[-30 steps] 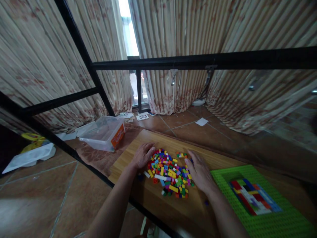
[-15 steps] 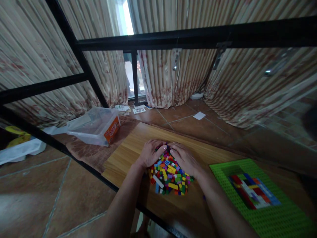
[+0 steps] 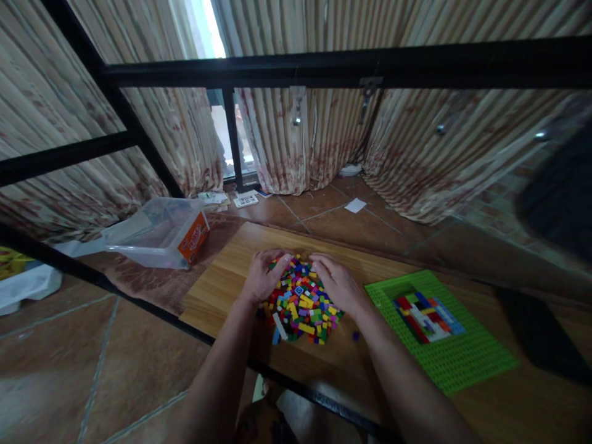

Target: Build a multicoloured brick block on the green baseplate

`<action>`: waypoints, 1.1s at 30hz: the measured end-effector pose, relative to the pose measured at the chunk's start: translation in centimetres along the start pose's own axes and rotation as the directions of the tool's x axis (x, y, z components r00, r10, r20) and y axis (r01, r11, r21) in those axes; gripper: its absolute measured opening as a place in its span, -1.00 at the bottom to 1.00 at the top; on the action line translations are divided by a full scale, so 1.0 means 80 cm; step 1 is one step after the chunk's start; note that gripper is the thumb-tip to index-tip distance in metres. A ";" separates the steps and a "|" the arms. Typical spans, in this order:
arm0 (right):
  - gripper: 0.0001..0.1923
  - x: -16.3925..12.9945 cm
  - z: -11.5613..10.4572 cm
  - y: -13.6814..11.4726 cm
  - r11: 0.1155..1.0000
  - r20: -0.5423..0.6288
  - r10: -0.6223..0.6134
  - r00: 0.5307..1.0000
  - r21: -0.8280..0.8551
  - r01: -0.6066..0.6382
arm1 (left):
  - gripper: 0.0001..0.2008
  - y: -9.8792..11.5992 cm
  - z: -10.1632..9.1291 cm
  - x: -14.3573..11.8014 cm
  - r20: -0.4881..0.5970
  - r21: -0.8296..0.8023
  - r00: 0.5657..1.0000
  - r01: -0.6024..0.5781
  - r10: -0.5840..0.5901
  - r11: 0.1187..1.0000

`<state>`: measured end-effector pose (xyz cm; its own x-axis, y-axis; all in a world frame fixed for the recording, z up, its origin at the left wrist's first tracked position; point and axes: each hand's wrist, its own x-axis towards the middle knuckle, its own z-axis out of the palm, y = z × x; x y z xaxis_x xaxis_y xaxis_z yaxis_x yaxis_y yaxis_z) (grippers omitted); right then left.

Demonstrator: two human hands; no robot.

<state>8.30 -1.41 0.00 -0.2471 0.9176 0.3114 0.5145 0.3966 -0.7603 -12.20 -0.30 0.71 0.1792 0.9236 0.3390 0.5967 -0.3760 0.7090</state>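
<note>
A heap of small coloured toy bricks (image 3: 305, 305) lies on the wooden table between my two hands. Curved around the heap's left and far-left edge, my left hand (image 3: 264, 277) has its thumb stretched over the bricks. My right hand (image 3: 337, 283) rests along the right side with its fingers extended, touching the edge of the heap. Neither hand grips a brick that I can see. To the right, a green baseplate (image 3: 481, 361) carries a flat patch of joined bricks (image 3: 428, 316) in red, white, blue and yellow. One dark purple brick (image 3: 356, 336) sits apart, close to my right wrist.
A clear plastic box (image 3: 148, 250) with an orange label stands left of the wooden table (image 3: 222, 265). Black metal bars (image 3: 305, 71) cross in front of the curtains (image 3: 277, 142). A dark flat object (image 3: 541, 333) lies at the right. White paper (image 3: 356, 205) is on the tiled floor.
My hands have moved apart at the heap's far end, uncovering bricks between the fingertips. The camera view has turned slightly right, showing more of the baseplate and the dark object beyond it.
</note>
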 end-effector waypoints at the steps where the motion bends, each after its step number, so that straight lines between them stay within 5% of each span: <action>1: -0.63 -0.009 -0.008 -0.001 1.000 -0.050 0.028 0.998 0.000 -0.028 | -0.61 0.003 -0.004 -0.003 -0.038 -0.003 0.999 0.014 -0.014 1.000; 4: -0.58 -0.054 -0.027 -0.006 0.980 -0.237 0.198 0.951 0.054 -0.191 | -0.62 0.012 -0.012 -0.027 -0.166 -0.031 0.983 0.071 -0.075 0.997; 6: -0.52 -0.093 -0.030 -0.011 0.940 -0.376 0.340 0.862 0.100 -0.327 | -0.61 0.019 -0.013 -0.056 -0.290 -0.042 0.949 0.118 -0.125 0.992; 10: -0.49 -0.159 -0.013 -0.020 0.891 -0.471 0.444 0.762 0.137 -0.434 | -0.58 0.034 -0.006 -0.130 -0.507 -0.116 0.770 0.384 -0.387 0.916; 12: -0.55 -0.177 -0.002 -0.022 0.895 -0.461 0.419 0.782 0.063 -0.442 | -0.55 0.046 0.000 -0.161 -0.481 -0.139 0.698 0.538 -0.532 0.832; 18: -0.80 -0.178 0.000 -0.022 0.925 -0.370 0.255 0.893 -0.177 -0.337 | -0.57 0.089 0.017 -0.194 -0.221 0.094 0.786 0.607 -0.578 0.789; 23: -0.91 -0.174 -0.012 -0.018 0.947 -0.349 0.220 0.911 -0.146 -0.285 | -0.66 0.105 0.031 -0.183 -0.198 0.272 0.824 0.566 -0.531 0.778; 28: -0.86 -0.171 -0.017 -0.014 0.962 -0.341 0.222 0.913 -0.078 -0.263 | -0.80 0.105 0.038 -0.166 -0.191 0.302 0.836 0.549 -0.515 0.780; 33: -0.84 -0.169 -0.033 -0.016 0.960 -0.353 0.274 0.895 0.042 -0.277 | -0.72 0.111 0.037 -0.167 -0.209 0.256 0.829 0.558 -0.518 0.789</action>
<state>13.13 -14.28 -1.73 0.2097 0.9392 0.2720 0.5274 0.1256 -0.8403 -6.99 -15.79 0.64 -0.3244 0.9450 0.0429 0.7710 0.2378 0.5908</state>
